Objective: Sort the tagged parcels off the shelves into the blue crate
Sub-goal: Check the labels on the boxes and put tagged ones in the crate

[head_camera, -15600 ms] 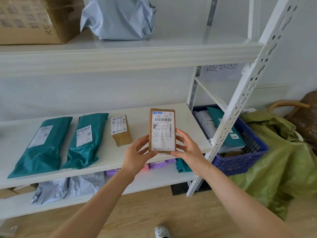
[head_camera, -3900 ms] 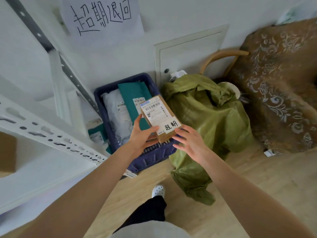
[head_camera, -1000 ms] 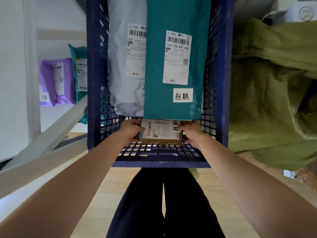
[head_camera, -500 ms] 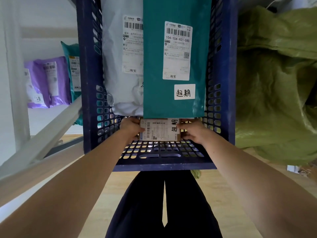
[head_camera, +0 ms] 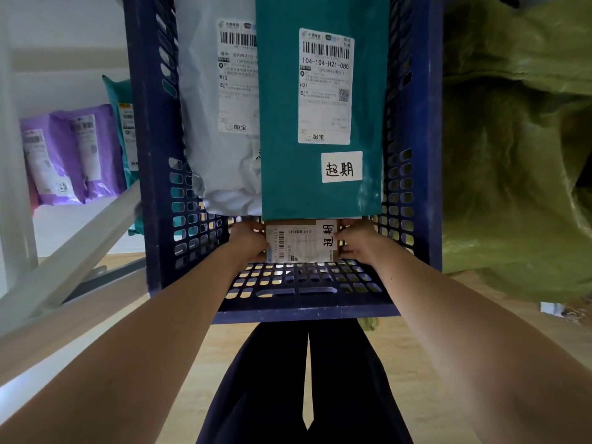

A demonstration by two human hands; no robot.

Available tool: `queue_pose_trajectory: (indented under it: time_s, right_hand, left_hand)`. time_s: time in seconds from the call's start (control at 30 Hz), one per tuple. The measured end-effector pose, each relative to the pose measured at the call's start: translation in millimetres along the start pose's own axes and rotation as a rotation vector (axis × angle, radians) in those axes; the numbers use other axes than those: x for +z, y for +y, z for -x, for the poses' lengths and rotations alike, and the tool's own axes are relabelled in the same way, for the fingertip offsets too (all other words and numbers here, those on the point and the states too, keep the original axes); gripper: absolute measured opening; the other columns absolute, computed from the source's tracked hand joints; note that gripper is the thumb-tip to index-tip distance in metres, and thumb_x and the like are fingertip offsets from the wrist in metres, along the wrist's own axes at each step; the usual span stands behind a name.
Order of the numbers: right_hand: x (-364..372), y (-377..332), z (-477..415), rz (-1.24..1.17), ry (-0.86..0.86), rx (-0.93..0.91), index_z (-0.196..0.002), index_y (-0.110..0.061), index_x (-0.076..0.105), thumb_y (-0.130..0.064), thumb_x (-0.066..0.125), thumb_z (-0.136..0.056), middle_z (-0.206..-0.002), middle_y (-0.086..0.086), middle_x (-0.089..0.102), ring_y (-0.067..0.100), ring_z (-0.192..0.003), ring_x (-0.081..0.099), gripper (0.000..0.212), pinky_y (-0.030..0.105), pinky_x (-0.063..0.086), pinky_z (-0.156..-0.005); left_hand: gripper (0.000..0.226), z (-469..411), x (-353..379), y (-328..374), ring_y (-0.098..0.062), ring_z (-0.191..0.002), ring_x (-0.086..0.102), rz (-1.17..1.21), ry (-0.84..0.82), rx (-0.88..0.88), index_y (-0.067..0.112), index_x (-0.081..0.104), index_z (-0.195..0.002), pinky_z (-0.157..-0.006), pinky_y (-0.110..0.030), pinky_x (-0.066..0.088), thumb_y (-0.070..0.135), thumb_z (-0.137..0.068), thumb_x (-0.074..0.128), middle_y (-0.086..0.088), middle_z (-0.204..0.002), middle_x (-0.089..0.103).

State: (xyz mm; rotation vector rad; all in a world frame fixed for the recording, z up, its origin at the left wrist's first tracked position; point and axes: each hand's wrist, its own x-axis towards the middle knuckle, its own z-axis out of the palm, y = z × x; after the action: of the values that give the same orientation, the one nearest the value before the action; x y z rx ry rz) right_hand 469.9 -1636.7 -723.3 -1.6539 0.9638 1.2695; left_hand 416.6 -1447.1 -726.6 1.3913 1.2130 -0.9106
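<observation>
Inside blue crate (head_camera: 150, 187), left hand (head_camera: 248, 244), right hand (head_camera: 359, 244): curled grip on box (head_camera: 301, 241).

— What writing can be read here?
— On the teal mailer (head_camera: 278, 107), the shipping label (head_camera: 325, 86) says "104-104-H21-080" and "H21", with "淘宝" at its foot. A white tag (head_camera: 341, 166) below it reads "超期".
— And elsewhere?
— The grey mailer (head_camera: 205, 107) beside it shows "W12" and "淘宝". The small brown box (head_camera: 301, 241) I hold carries a sideways tag (head_camera: 327, 235) reading "超期"; its fine print I cannot read
</observation>
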Motion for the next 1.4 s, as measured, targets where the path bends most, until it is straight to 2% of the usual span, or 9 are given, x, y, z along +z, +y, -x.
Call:
queue_pose_trajectory:
  time_s: [0.17,0.4,0.53,0.77,0.83,0.93,1.07,1.27,1.4]
  right_hand:
    - [-2.9,0.2,4.8,0.043,-0.026,0.007,-0.13,-0.005,0.048,0.004,0.045,-0.096,-0.131,0.014,0.056,0.03,-0.11,0.055,0.035,0.034,0.045,-0.082]
    - [-10.5,0.6,26.7,0.056,-0.046,0.038,-0.133,-0.005,0.049,-0.006,0.059,-0.092,-0.135,0.012,0.051,0.029,-0.104,0.053,0.041,0.043,0.052,-0.09]
    - [-15.8,-3.5,53.6,0.029,-0.069,0.003,-0.119,-0.005,0.056,-0.01,0.054,-0.095,-0.126,0.011,0.058,0.029,-0.105,0.058,0.025,0.039,0.052,-0.079]
    - [-26.8,-1.8,112.2,-0.035,-0.136,-0.103,-0.129,-0.004,0.052,-0.015,0.049,-0.098,-0.129,0.015,0.058,0.029,-0.113,0.057,0.033,0.037,0.048,-0.091]
    - [-29.4,2.2,134.1,-0.072,-0.149,-0.147,-0.131,-0.004,0.05,-0.014,0.047,-0.099,-0.132,0.017,0.055,0.03,-0.117,0.055,0.034,0.038,0.046,-0.095]
    - [-31.9,6.7,164.6,-0.142,-0.203,-0.223,-0.137,-0.005,0.044,-0.01,0.04,-0.101,-0.136,0.016,0.051,0.031,-0.125,0.051,0.036,0.04,0.04,-0.104]
    - [-32.3,17.1,201.8,-0.253,-0.259,-0.301,-0.132,-0.006,0.047,-0.011,0.041,-0.101,-0.135,0.018,0.052,0.031,-0.122,0.052,0.032,0.04,0.039,-0.106]
    - [-31.7,45.4,249.0,-0.275,-0.334,-0.448,-0.121,-0.013,0.054,-0.016,0.052,-0.097,-0.131,0.015,0.056,0.028,-0.112,0.057,0.024,0.039,0.04,-0.105]
    - [-29.6,72.8,278.4,-0.233,-0.392,-0.544,-0.119,-0.015,0.056,-0.016,0.054,-0.096,-0.128,0.013,0.058,0.027,-0.108,0.059,0.022,0.037,0.043,-0.101]
  left_hand:
    - [0.044,5.3,-4.7,-2.0,-0.03,-0.092,0.065,-0.02,-0.046,0.026,-0.001,0.046,-0.127,-0.078,-0.041,0.056,-0.018,-0.087,0.05,-0.019,-0.112,0.064]
    - [0.045,32.3,-7.8,1.4,-0.034,-0.107,0.063,-0.098,-0.035,0.049,0.006,0.052,-0.126,-0.088,-0.045,0.055,-0.013,-0.086,0.056,-0.018,-0.119,0.064]
    - [0.046,60.5,-8.5,10.2,-0.03,-0.108,0.061,-0.116,-0.049,0.099,0.008,0.052,-0.129,-0.081,-0.034,0.055,-0.01,-0.087,0.056,-0.016,-0.121,0.061]
    - [0.038,124.9,-23.9,23.5,-0.028,-0.107,0.061,-0.108,-0.053,0.219,0.007,0.058,-0.122,-0.088,-0.036,0.052,-0.008,-0.086,0.058,-0.016,-0.117,0.064]
    - [0.034,151.7,-28.5,25.4,-0.027,-0.101,0.06,-0.082,-0.055,0.259,0.005,0.056,-0.12,-0.083,-0.035,0.052,-0.009,-0.089,0.054,-0.016,-0.11,0.063]
    - [0.032,186.6,-33.3,24.9,-0.023,-0.093,0.057,-0.078,-0.02,0.328,0.01,0.057,-0.114,-0.067,-0.025,0.049,-0.01,-0.09,0.051,-0.011,-0.099,0.06]
    - [0.039,220.8,-36.5,9.8,-0.022,-0.087,0.06,-0.04,0.008,0.401,0.007,0.056,-0.123,-0.053,-0.019,0.052,-0.01,-0.088,0.055,-0.013,-0.106,0.061]
    - [0.034,272.7,-39.9,-26.5,-0.022,-0.094,0.062,0.053,0.064,0.508,0.013,0.061,-0.117,-0.085,-0.033,0.052,-0.004,-0.088,0.058,-0.013,-0.103,0.064]
    - [0.036,316.8,-47.0,-57.2,-0.021,-0.091,0.063,0.111,0.072,0.605,0.012,0.06,-0.117,-0.089,-0.035,0.051,-0.007,-0.086,0.06,-0.012,-0.1,0.065]
